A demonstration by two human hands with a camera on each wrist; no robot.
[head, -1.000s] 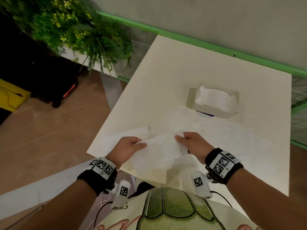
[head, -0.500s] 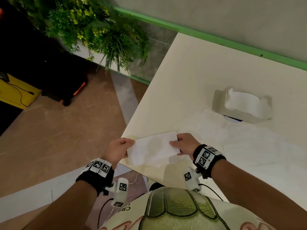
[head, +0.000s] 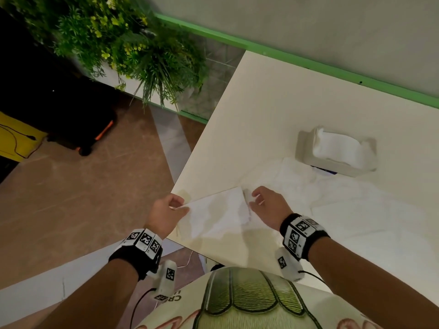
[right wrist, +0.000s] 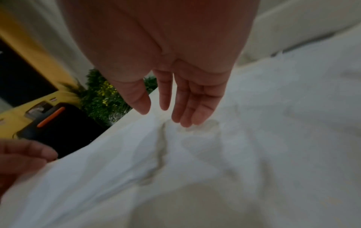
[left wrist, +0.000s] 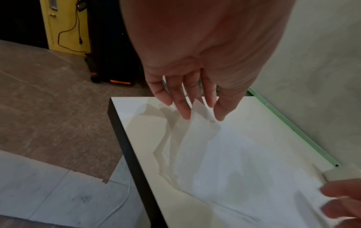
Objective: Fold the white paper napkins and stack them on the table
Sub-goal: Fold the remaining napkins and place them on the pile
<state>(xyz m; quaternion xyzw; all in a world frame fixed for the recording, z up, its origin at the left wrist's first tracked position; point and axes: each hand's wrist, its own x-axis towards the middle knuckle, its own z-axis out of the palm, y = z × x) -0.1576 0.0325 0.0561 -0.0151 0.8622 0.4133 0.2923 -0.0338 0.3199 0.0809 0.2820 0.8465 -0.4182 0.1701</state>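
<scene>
Mid-fold: left hand [head: 166, 213] pinches the napkin [head: 216, 213] corner, right hand [head: 268, 205] hovers relaxed and empty; next, flatten it onto the tabletop [head: 297, 110].

Carried the folded napkin [head: 217, 212] left to the table's near-left corner, and right hand [head: 268, 206] just opened off its edge.

To your left, a leafy green plant [head: 123, 43] with small yellow blooms hangs over the brown floor [head: 71, 198]. Below it you see a black case [head: 78, 124] with orange trim, beside a yellow cabinet [head: 16, 136] with a black cable draped across it. A green strip [head: 308, 65] runs along the base of the grey wall [head: 308, 24] ahead of you.
</scene>
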